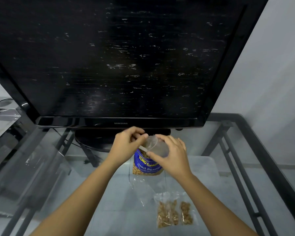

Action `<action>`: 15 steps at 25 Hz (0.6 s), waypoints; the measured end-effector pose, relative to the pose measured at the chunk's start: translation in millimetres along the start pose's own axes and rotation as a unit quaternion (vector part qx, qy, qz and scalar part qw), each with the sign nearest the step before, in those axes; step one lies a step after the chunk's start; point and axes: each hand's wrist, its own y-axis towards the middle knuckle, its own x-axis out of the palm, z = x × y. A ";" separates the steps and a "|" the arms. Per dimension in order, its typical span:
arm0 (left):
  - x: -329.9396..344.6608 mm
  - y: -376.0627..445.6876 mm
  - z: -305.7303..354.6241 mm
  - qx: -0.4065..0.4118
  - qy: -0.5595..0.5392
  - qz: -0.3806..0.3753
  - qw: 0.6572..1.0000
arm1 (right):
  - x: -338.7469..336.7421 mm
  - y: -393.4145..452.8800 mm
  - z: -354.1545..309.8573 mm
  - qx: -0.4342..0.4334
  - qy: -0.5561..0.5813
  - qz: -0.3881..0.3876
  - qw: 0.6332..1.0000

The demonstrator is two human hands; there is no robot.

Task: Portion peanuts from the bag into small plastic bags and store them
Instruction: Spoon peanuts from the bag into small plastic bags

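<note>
Glass surface (216, 143) with dark frame rails at left and right edges. My left hand (126, 142) and right hand (172, 155) each pinch the mouth of a small clear bag (156, 144), held above the blue peanut bag (146, 165) standing at centre. Near me, to the right, lie two filled bags (174, 214) and an empty plastic bag (141, 189). Directly behind my hands, the television (116, 62) and its round base (94, 138) close off the far side; open surface remains left and right.

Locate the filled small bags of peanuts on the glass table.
In the head view, the filled bags lie on the glass table, right of centre, nearer the person than the blue peanut bag.
</note>
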 end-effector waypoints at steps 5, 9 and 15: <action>-1.6 9.0 -24.9 -0.111 0.177 0.030 0.977 | 2.6 -4.6 24.2 0.113 0.093 -0.019 0.989; 9.1 8.8 -24.9 -0.124 -0.037 0.043 0.991 | 6.1 -6.1 34.4 0.187 0.176 -0.041 0.966; 16.9 4.3 -20.0 -0.046 -0.014 -0.052 0.997 | 6.6 -7.6 44.3 0.190 0.221 -0.056 0.955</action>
